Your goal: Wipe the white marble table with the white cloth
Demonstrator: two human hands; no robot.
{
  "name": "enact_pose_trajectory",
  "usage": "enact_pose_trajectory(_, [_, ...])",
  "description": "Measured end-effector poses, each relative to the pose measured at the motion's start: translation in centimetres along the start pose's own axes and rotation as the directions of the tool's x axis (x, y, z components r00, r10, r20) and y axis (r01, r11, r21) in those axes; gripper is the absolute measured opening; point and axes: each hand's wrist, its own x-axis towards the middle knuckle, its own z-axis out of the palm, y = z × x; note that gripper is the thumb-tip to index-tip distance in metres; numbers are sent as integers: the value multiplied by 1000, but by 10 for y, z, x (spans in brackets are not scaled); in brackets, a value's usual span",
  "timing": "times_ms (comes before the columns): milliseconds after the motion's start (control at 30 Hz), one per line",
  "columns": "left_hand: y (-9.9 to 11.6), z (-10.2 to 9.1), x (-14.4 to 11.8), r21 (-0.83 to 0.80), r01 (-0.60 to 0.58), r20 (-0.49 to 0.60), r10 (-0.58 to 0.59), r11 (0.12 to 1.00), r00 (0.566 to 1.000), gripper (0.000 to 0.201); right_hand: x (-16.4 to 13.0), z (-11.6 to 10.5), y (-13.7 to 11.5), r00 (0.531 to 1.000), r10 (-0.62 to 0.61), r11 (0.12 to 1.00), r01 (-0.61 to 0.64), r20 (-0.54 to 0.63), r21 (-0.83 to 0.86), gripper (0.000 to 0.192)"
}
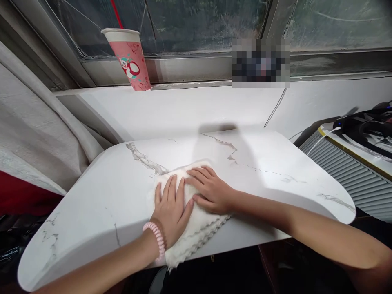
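A white cloth [190, 216] with a scalloped hem is spread on the marble-patterned tabletop [269, 163], near its front edge, with one corner hanging over that edge toward the person. It is pressed flat from above by both hands: the left hand [171, 210] lies palm down on the cloth's left half, fingers extended and together, and the right hand [208, 190] lies across its upper part, fingers stretched leftward so that they touch or slightly overlap the left hand's fingertips. Nothing is clenched or pinched; both hands are laid open and flat, and the cloth is held only by downward pressure. For wiping to be done well, even pressure should be kept through both palms so that the cloth does not bunch, and the hanging corner should be drawn back onto the surface before it slips off. A pink coiled band [156, 241] is worn on the left wrist. Well apart, on the window ledge [190, 85], a pink paper cup [130, 57] is standing, and to the right a ribbed grey unit [346, 175] with cables on top is seen beside the table.
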Motion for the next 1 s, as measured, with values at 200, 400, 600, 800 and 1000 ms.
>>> enact_pose_trajectory(200, [-4,26,89,-73,130,90,-124,989,988,47,28,2,70,991,115,992,-118,-75,-45,40])
enact_pose_trajectory(400, [-9,43,179,-151,160,180,-132,976,975,44,52,0,137,944,305,945,-317,-128,-79,41])
enact_pose_trajectory(600, [4,58,217,-212,96,193,-55,972,980,45,39,-14,173,905,405,902,-419,-130,-106,43])
enact_pose_trajectory(800, [36,56,209,-203,77,207,-34,976,978,50,6,-26,170,897,426,889,-439,-113,-128,44])
enact_pose_trajectory(1000, [73,40,174,-213,38,253,18,976,967,57,-42,-41,134,915,392,897,-403,-93,-180,45])
